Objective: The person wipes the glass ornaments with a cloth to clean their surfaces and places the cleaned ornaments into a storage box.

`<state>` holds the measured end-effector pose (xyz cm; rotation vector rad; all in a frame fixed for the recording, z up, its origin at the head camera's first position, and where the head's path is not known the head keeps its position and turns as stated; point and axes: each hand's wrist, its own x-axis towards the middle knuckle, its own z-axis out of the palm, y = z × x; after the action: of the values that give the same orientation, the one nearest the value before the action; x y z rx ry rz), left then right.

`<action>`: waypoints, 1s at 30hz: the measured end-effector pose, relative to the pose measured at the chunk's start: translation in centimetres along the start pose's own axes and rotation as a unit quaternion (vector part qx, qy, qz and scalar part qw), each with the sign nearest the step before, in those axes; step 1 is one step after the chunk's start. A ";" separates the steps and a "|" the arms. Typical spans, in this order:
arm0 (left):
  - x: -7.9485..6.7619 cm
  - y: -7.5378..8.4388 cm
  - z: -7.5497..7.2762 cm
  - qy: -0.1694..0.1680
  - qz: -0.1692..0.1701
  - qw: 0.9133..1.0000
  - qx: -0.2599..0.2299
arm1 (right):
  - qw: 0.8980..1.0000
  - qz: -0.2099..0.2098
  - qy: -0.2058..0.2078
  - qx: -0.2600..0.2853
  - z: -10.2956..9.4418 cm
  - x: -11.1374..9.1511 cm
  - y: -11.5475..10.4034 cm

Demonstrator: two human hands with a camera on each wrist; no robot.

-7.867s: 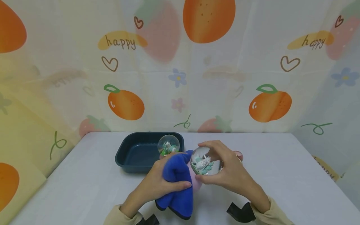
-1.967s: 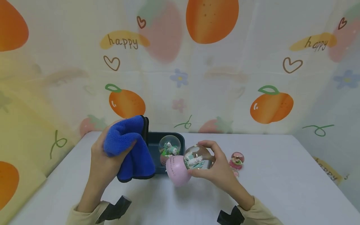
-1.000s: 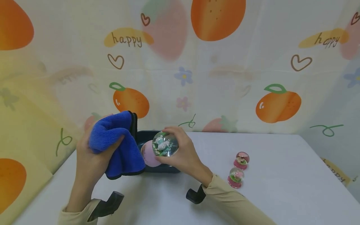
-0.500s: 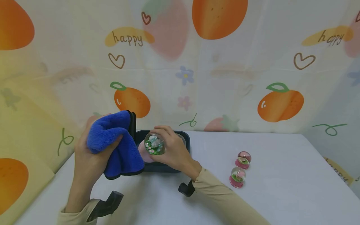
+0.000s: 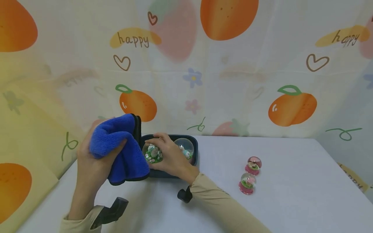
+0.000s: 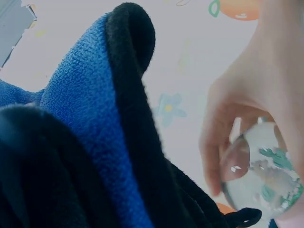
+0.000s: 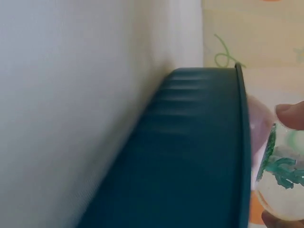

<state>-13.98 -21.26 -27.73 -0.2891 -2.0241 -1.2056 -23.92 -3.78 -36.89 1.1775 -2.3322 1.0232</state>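
My left hand [image 5: 97, 165] grips a folded blue cloth [image 5: 120, 152] with black edging, raised in front of the dark teal tray's left part. The cloth [image 6: 90, 104] fills much of the left wrist view. My right hand [image 5: 173, 157] holds a large snow globe [image 5: 152, 153] by its glass ball, over the tray [image 5: 167, 174]. White and green figures show inside the ball. In the right wrist view its pink base [image 7: 259, 123] appears just beyond the tray's rim; whether it touches the tray floor I cannot tell. A second large snow globe [image 5: 186, 147] stands in the tray's right end.
Two small snow globes with pink bases, a rear one [image 5: 253, 165] and a front one [image 5: 247, 183], stand on the white table [image 5: 291, 187] to the right. A patterned curtain [image 5: 221, 81] hangs behind the table.
My right hand has carried the large snow globe leftward from in front of the tray to over it and lowered it. Earlier the left hand, with the cloth, moved away from that globe, up and left.
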 end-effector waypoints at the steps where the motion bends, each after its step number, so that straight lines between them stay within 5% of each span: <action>1: 0.0 0.0 0.0 0.000 -0.002 1.000 0.000 | 1.000 0.001 -0.006 0.001 0.2 0.1 0.0; 9: -0.1 -0.2 -0.6 0.020 -0.045 0.999 0.008 | 1.000 0.004 -0.017 0.008 1.6 0.5 0.1; 14: 0.0 -0.4 -0.6 0.019 -0.034 0.999 0.005 | 1.000 0.013 -0.021 -0.006 2.4 0.7 0.2; 22: 0.0 -0.5 -0.9 0.019 -0.058 0.998 0.026 | 0.996 0.062 -0.064 -0.006 2.5 1.0 0.0; 30: 0.2 -0.8 -1.4 0.023 -0.079 0.996 0.042 | 0.979 0.137 -0.135 0.071 2.0 1.2 0.1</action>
<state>-13.92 -22.87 -27.73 -0.0606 -2.0818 -1.2066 -24.72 -5.90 -37.62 1.1282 -2.7335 1.2043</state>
